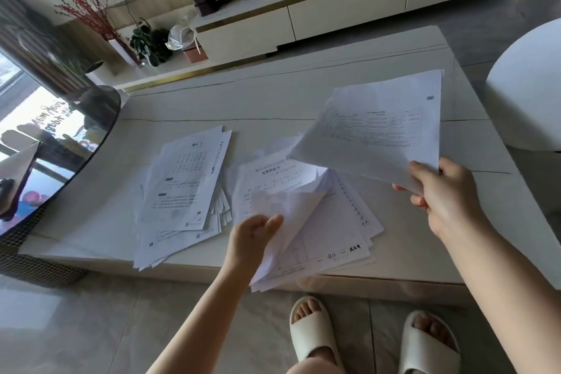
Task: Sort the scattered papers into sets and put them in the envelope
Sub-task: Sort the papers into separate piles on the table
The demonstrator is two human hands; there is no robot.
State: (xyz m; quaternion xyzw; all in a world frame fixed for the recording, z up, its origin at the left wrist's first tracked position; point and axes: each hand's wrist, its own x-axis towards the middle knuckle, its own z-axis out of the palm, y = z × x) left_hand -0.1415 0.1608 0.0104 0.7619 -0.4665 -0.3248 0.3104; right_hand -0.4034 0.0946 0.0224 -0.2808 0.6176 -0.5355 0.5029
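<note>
White printed sheet is pinched in the right hand above the table. Left hand grips a lifted page of the near pile.

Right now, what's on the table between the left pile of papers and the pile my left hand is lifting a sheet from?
In the head view, only a narrow strip of bare table separates the left pile from the right pile; their edges nearly meet.

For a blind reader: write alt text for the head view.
A person's right hand holds a printed sheet above a white table, while the left hand lifts a page from the right pile. A second pile lies to the left.
</note>
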